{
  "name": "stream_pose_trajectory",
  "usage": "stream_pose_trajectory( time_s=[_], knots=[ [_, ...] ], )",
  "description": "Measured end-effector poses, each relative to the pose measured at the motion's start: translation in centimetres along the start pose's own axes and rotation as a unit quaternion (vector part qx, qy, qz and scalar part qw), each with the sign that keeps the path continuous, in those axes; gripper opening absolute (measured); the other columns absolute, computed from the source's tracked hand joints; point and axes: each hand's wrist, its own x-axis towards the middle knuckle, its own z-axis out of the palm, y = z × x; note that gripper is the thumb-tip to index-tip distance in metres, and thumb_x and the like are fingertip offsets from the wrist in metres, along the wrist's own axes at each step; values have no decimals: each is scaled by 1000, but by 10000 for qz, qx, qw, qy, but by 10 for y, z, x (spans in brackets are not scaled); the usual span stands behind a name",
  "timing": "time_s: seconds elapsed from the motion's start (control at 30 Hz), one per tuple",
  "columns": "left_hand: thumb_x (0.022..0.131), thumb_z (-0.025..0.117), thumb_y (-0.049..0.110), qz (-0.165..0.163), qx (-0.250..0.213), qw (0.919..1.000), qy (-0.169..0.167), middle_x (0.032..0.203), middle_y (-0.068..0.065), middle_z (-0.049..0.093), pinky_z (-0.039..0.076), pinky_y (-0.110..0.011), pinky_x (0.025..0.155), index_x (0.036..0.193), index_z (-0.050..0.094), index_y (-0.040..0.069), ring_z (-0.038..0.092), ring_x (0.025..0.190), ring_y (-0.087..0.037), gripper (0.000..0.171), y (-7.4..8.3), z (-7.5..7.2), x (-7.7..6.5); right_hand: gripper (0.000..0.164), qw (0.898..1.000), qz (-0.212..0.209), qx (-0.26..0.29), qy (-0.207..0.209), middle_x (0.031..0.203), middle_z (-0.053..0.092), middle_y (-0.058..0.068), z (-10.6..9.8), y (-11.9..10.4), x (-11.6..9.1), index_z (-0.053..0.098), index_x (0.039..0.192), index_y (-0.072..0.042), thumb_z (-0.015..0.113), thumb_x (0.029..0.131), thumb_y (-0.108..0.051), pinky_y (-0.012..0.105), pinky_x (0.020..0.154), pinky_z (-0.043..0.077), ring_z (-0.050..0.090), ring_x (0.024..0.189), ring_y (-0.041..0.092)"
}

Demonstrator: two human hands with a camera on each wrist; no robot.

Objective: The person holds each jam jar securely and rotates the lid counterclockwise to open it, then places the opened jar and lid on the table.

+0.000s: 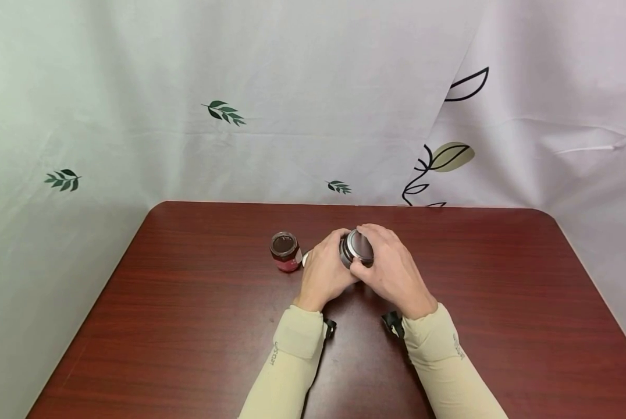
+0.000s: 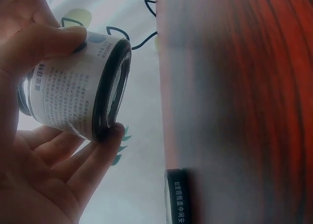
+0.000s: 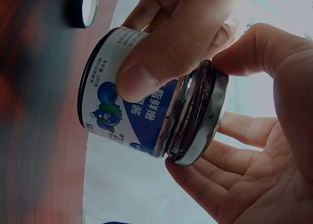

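A glass jar of blueberry jam (image 3: 129, 101) with a white and blue label is held up above the table. My left hand (image 1: 326, 270) grips its body, the thumb lying across the label. My right hand (image 1: 397, 267) holds the jar's metal lid (image 3: 208, 121) by its rim, between thumb and fingers. The lid sits at the jar's mouth at a slight tilt, and dark jam shows through the glass beside it. In the left wrist view the jar's base (image 2: 112, 89) faces away from the left palm.
A second jar (image 1: 285, 253), without a lid and with dark contents and a red label, stands left of my left hand. A loose lid (image 2: 177, 197) lies on the table beside it, mostly hidden in the head view. Patterned white cloth (image 1: 292, 116) hangs behind the reddish-brown table (image 1: 203, 314).
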Motion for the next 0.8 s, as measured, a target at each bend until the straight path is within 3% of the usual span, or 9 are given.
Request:
stream_pose_trajectory(
  time_s=[0.8],
  knots=[
    [71, 84, 41, -63, 13, 10000, -72, 116, -3, 69, 54, -42, 81, 129, 60, 12, 68, 101, -23, 68, 0, 1, 0, 58, 9999, -65, 79, 58, 132, 60, 17, 1, 1, 0, 63, 127, 4, 69, 73, -16, 48, 101, 45, 54, 122, 34]
  ],
)
